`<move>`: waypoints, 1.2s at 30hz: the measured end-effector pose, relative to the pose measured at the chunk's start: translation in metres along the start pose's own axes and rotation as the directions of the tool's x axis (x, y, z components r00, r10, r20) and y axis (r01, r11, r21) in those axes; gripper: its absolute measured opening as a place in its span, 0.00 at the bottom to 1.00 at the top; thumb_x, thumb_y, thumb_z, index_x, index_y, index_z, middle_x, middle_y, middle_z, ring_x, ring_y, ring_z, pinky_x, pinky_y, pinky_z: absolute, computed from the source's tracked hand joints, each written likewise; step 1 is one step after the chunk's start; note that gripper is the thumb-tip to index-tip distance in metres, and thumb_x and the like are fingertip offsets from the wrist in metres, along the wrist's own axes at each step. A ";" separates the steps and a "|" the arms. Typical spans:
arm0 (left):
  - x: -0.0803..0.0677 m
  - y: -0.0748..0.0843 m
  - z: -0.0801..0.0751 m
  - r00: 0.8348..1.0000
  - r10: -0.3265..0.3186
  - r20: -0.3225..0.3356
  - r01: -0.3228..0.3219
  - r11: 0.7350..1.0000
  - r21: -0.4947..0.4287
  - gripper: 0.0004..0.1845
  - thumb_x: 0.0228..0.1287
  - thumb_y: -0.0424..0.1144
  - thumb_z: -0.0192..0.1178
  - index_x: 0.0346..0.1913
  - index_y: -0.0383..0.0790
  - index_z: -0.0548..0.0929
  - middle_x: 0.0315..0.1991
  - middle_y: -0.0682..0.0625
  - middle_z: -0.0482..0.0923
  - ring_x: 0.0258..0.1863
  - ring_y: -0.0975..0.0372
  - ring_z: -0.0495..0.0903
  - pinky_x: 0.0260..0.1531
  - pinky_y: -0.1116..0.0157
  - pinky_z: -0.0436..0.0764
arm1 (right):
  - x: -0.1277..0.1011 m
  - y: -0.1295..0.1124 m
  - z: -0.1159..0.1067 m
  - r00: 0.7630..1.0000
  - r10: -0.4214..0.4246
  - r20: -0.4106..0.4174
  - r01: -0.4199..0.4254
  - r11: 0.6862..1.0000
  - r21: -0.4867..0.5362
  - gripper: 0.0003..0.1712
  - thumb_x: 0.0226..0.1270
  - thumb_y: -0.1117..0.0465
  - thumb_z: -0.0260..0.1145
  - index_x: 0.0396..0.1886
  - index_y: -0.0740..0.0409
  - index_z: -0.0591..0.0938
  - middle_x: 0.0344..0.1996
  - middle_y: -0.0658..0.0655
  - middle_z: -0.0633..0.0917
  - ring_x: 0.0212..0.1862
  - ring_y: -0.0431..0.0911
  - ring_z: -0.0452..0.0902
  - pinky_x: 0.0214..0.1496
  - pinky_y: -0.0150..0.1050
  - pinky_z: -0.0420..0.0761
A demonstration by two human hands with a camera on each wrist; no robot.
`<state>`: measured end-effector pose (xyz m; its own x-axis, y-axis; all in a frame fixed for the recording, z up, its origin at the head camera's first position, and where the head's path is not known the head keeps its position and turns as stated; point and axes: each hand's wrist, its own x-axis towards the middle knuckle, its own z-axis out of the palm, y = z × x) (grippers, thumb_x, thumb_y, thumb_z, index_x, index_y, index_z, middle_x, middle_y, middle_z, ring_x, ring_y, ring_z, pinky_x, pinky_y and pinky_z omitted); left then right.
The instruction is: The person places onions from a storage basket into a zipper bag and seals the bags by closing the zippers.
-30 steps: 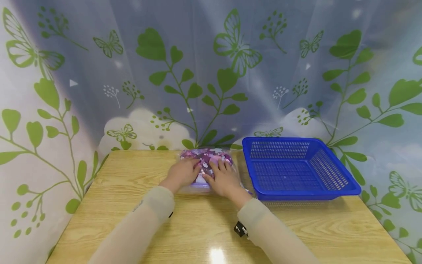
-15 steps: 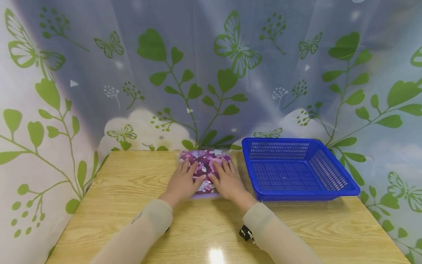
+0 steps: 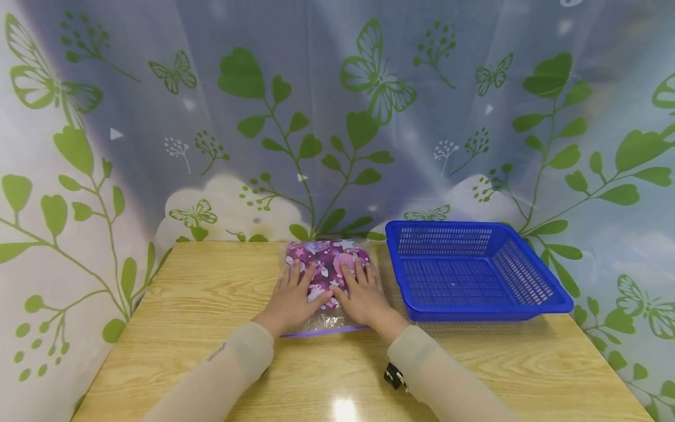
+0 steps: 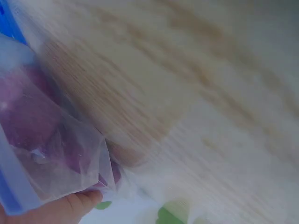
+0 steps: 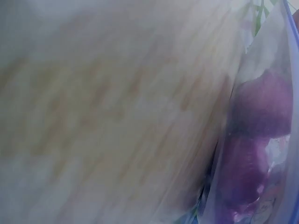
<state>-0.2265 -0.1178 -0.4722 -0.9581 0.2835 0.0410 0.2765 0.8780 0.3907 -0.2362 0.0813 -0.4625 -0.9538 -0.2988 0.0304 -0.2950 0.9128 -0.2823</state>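
Note:
A clear zip bag (image 3: 329,322) with a bluish-purple strip along its near edge lies flat at the back middle of the table. Inside it is a folded purple fabric item (image 3: 323,266) printed with pink and white figures; its kind cannot be told. My left hand (image 3: 291,300) rests on the bag's left part, fingers spread and straight. On the right part lies my right hand (image 3: 365,298) in the same way, the two thumbs nearly meeting. The left wrist view catches fingers (image 4: 81,203) beside the bag (image 4: 32,116). In the right wrist view the bag (image 5: 261,126) fills the right side.
A blue plastic basket (image 3: 490,308) with slotted walls stands just right of the bag, nothing seen inside. The wooden table (image 3: 211,281) ends at a leaf-and-butterfly printed curtain (image 3: 311,88) behind. A small black device (image 3: 392,375) sits under the right sleeve.
My hands have gone from curled fingers on the bag to flat, spread palms. The bag's near edge has come down flat toward me, baring more clear plastic. The basket has stayed put.

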 end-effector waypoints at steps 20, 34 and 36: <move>0.020 -0.010 -0.002 0.997 0.070 0.029 -0.071 0.996 0.045 0.48 0.71 0.74 0.31 0.81 0.43 0.48 0.79 0.34 0.37 0.78 0.42 0.36 0.75 0.44 0.42 | 0.011 0.003 0.002 0.998 0.058 0.021 -0.059 0.998 0.009 0.42 0.78 0.32 0.40 0.82 0.48 0.50 0.79 0.66 0.46 0.78 0.67 0.36 0.77 0.63 0.45; 0.013 -0.013 -0.003 0.996 0.086 0.019 -0.087 0.995 0.050 0.46 0.72 0.72 0.37 0.81 0.44 0.48 0.79 0.33 0.39 0.77 0.39 0.39 0.75 0.44 0.43 | 0.006 0.008 -0.001 0.999 0.042 0.029 -0.043 0.998 0.035 0.44 0.77 0.32 0.41 0.82 0.51 0.48 0.79 0.68 0.44 0.78 0.66 0.34 0.77 0.62 0.43; 0.011 -0.014 -0.004 0.997 0.079 0.016 -0.080 0.995 0.062 0.46 0.71 0.72 0.37 0.81 0.45 0.48 0.79 0.33 0.40 0.77 0.38 0.40 0.75 0.44 0.44 | 0.006 0.008 -0.002 0.999 0.045 0.026 -0.046 0.998 0.035 0.45 0.77 0.31 0.41 0.82 0.50 0.48 0.79 0.67 0.44 0.78 0.66 0.35 0.78 0.61 0.43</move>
<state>-0.2416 -0.1288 -0.4733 -0.9320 0.3579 0.0569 0.3560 0.8748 0.3286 -0.2442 0.0876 -0.4629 -0.9644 -0.2643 -0.0075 -0.2484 0.9154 -0.3167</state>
